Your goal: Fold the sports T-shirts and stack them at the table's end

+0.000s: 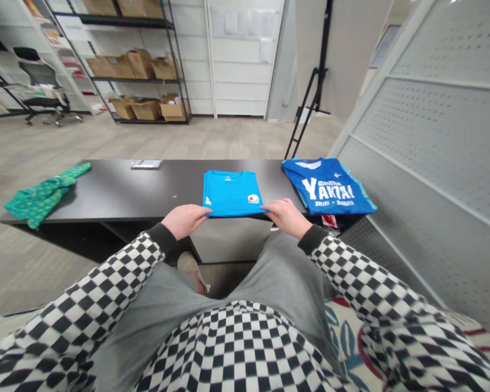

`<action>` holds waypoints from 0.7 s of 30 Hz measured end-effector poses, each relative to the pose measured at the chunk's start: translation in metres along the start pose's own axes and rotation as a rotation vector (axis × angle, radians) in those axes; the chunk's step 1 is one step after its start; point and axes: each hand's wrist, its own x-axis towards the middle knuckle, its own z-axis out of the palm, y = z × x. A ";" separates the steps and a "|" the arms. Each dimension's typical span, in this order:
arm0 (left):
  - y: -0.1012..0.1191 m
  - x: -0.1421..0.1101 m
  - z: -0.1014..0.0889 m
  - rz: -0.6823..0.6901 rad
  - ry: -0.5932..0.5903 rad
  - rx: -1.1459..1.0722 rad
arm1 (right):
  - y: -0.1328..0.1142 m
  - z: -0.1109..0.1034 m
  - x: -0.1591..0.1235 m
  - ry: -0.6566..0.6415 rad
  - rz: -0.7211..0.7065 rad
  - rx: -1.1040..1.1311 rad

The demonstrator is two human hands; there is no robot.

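Observation:
A bright blue T-shirt (231,190), folded into a neat rectangle, lies at the front edge of the dark table (114,190). Its collar faces away from me, and a round logo shows near its lower right corner. My left hand (185,220) pinches the near left corner between thumb and fingers. At the near right corner, my right hand (286,215) grips the fabric the same way. To the right lies a folded darker blue jersey (326,188) with white lettering, resting over lighter blue cloth. Neither hand touches it.
A crumpled green patterned cloth (44,196) hangs slightly over the table's left front edge. A flat phone-like object (146,164) lies near the back edge. Beyond stand a shelf rack (139,80) with cardboard boxes and a black stand (306,109). A perforated panel (441,125) borders the right side.

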 end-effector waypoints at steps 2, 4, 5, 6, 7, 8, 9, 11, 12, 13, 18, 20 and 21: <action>0.011 0.000 -0.031 0.000 0.034 -0.142 | -0.005 -0.030 -0.006 0.049 0.009 0.095; 0.027 0.002 -0.067 -0.028 0.077 -0.286 | -0.013 -0.067 -0.012 0.115 0.039 0.194; 0.036 0.003 -0.086 -0.059 0.103 -0.350 | -0.018 -0.088 -0.015 0.131 0.070 0.236; 0.044 0.005 -0.104 -0.093 0.127 -0.412 | -0.023 -0.109 -0.018 0.137 0.102 0.273; 0.053 0.008 -0.120 -0.126 0.149 -0.471 | -0.028 -0.129 -0.020 0.142 0.135 0.309; 0.061 0.011 -0.135 -0.157 0.167 -0.520 | -0.032 -0.149 -0.021 0.141 0.166 0.350; 0.067 0.016 -0.148 -0.184 0.177 -0.559 | -0.036 -0.167 -0.022 0.136 0.190 0.395; 0.077 0.027 -0.166 -0.223 0.169 -0.597 | -0.041 -0.199 -0.024 0.088 0.219 0.485; 0.080 0.033 -0.171 -0.234 0.149 -0.600 | -0.041 -0.212 -0.025 0.049 0.224 0.520; 0.083 0.041 -0.173 -0.239 0.125 -0.599 | -0.039 -0.222 -0.026 0.004 0.226 0.547; 0.093 0.098 -0.159 -0.233 0.015 -0.636 | 0.004 -0.246 -0.021 -0.097 0.245 0.550; 0.101 0.132 -0.156 -0.211 -0.008 -0.696 | 0.034 -0.256 -0.009 -0.041 0.293 0.484; 0.106 0.151 -0.158 -0.201 0.011 -0.720 | 0.049 -0.264 -0.001 0.012 0.331 0.434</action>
